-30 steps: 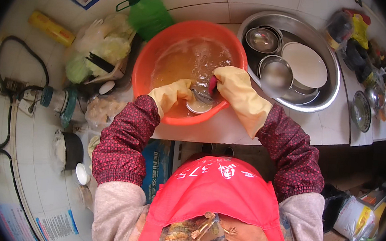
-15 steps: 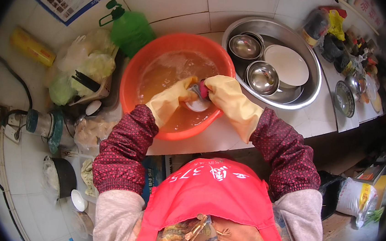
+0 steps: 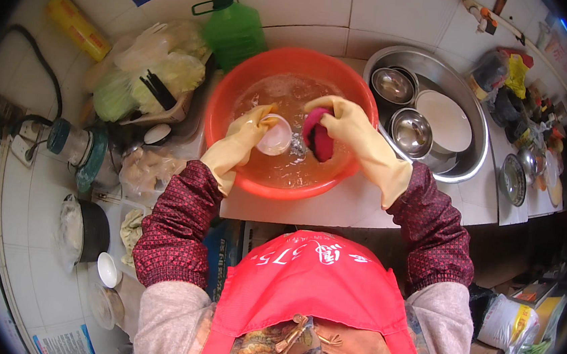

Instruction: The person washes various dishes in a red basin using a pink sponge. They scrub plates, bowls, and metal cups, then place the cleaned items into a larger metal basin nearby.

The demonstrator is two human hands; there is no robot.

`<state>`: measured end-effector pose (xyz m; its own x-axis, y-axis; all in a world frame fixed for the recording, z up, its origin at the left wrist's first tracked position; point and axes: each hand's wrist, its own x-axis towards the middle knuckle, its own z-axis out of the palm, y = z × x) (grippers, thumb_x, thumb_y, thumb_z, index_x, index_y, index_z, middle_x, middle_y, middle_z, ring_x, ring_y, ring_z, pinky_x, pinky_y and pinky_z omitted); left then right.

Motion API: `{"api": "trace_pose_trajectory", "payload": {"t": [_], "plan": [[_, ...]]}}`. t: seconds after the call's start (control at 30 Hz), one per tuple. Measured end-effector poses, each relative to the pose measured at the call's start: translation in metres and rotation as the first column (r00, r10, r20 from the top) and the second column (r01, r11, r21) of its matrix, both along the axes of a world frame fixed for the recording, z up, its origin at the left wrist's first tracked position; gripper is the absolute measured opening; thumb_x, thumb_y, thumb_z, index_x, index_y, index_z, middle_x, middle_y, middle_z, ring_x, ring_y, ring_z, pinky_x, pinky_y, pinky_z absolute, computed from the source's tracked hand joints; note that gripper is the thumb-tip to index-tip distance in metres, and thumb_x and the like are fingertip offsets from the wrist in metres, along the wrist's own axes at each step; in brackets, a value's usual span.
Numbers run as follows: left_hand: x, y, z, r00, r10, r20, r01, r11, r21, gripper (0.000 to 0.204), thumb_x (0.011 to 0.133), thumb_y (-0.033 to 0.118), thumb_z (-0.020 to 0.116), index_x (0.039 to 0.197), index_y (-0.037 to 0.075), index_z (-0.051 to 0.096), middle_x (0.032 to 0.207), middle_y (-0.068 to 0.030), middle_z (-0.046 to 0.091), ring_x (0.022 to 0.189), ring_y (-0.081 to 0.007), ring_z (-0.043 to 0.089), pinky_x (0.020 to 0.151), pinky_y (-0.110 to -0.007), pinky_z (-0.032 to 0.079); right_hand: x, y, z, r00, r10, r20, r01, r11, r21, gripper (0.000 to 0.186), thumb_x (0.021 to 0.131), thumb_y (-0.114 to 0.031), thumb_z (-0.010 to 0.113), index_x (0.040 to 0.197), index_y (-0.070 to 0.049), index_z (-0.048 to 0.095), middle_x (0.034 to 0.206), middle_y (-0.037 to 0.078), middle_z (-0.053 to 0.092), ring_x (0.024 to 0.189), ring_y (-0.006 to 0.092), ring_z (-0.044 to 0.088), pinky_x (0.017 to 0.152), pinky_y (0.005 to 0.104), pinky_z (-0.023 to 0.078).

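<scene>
1. White wall tiles (image 3: 299, 3) stand behind a pale counter (image 3: 354, 211), where an orange basin (image 3: 219, 111) of cloudy water (image 3: 308, 89) sits in the middle.
2. Over the basin, the person's gloved left hand (image 3: 241, 135) grips a small pale bowl (image 3: 275, 137) by its left side; whether the bowl touches the water is hard to tell.
3. Just right of it, the gloved right hand (image 3: 349, 130) is closed around a pink scrubber (image 3: 319, 136), held apart from the bowl.
4. To the right on the counter, a metal tub (image 3: 481, 127) holds metal bowls (image 3: 412, 133) and a white plate (image 3: 443, 120).
5. Wiping looks like the step in hand. It would go best with the left grip firm but light — wet gloves may slip — and the bowl kept low over the basin to catch drips.
6. Turning the bowl little by little against the scrubber should reach the whole rim, inside and out — including the part under the left fingers, which needs a change of grip.
</scene>
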<state>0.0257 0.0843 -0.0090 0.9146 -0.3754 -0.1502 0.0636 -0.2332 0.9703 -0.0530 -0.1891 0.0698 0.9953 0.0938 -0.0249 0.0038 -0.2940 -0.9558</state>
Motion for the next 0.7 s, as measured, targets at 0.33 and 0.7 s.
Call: {"api": "trace_pose_trajectory", "payload": {"t": [0.33,0.7], "plan": [[-0.009,-0.022,0.045,0.727,-0.028,0.686,-0.255,0.917,0.307,0.057,0.108,0.025,0.065,0.162,0.01,0.054,0.113,-0.0268,0.077,0.107,-0.0475,0.074,0.088,-0.056,0.056,0.043,0.067,-0.004,0.985,0.134,0.11,-0.061,0.861,-0.506,0.041,0.091,-0.015,0.081,0.13,-0.007,0.073,0.115,0.016,0.079,0.119,0.0294,0.078,0.098,0.042,0.062],[0.008,-0.075,-0.006,0.774,0.485,0.408,-0.414,0.874,-0.254,0.059,0.107,0.009,0.069,0.164,0.006,0.054,0.142,-0.0182,0.075,0.123,-0.0246,0.078,0.098,-0.036,0.062,0.023,0.046,-0.064,0.87,0.41,0.274,-0.469,0.86,0.201,0.052,0.103,-0.004,0.067,0.155,-0.004,0.061,0.141,0.011,0.071,0.13,0.0216,0.068,0.11,0.0344,0.055]]}}
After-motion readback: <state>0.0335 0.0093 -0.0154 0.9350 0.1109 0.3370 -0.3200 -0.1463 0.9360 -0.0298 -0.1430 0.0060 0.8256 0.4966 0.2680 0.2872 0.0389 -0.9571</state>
